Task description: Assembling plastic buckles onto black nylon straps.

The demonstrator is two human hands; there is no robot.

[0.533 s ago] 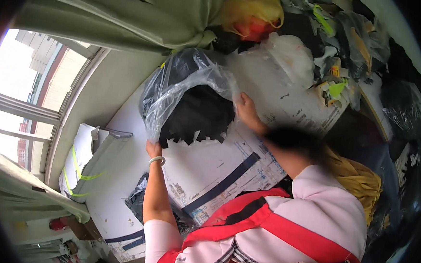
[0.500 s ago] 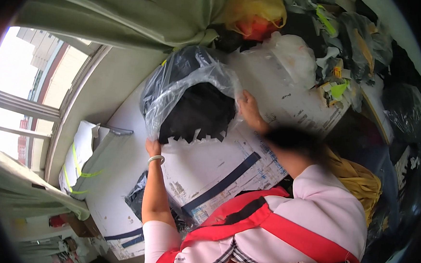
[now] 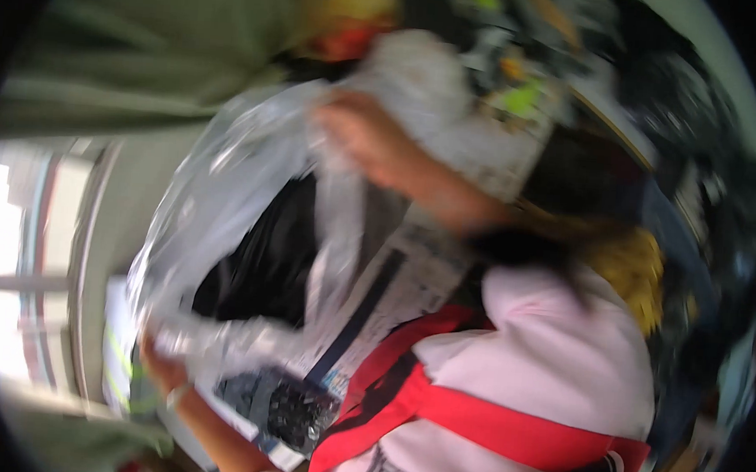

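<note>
Blurrily, a clear plastic bag (image 3: 251, 194) with a black garment (image 3: 264, 264) inside hangs between my hands over a white printed sheet (image 3: 410, 273). My left hand (image 3: 158, 361) is clamped on the bag's lower edge; my right hand (image 3: 358, 135) grips its top. Green cloth (image 3: 148, 40) lies beyond, a window (image 3: 4, 256) at my left, and piled goods at my right, too blurred to name.
</note>
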